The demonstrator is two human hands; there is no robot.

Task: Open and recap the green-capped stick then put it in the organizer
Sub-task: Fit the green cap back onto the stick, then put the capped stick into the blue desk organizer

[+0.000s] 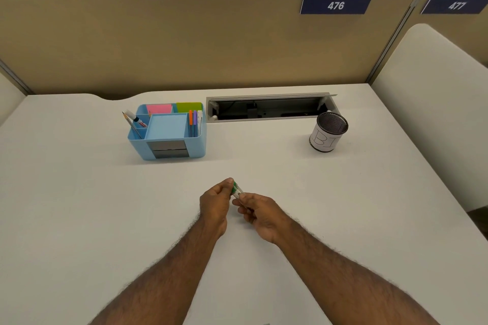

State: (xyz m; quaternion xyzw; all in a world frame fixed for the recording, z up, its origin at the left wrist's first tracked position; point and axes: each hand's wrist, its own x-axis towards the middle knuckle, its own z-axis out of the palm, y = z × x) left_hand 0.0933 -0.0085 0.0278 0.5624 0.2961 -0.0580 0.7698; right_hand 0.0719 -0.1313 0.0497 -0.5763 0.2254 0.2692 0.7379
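Both my hands meet over the middle of the white desk, holding a small white stick with a green cap [237, 190]. My left hand [215, 204] pinches the green cap end with its fingertips. My right hand [260, 215] grips the white body, which is mostly hidden in the fingers. I cannot tell whether the cap is seated or pulled off. The light blue organizer [137, 141] stands farther back and to the left, with pens, markers, a pencil and coloured sticky notes in its compartments.
A black mesh cup [328, 131] wrapped in a paper label stands at the back right. An open cable tray [266, 108] is recessed in the desk behind it. A tan partition closes the far side, and a white divider rises on the right.
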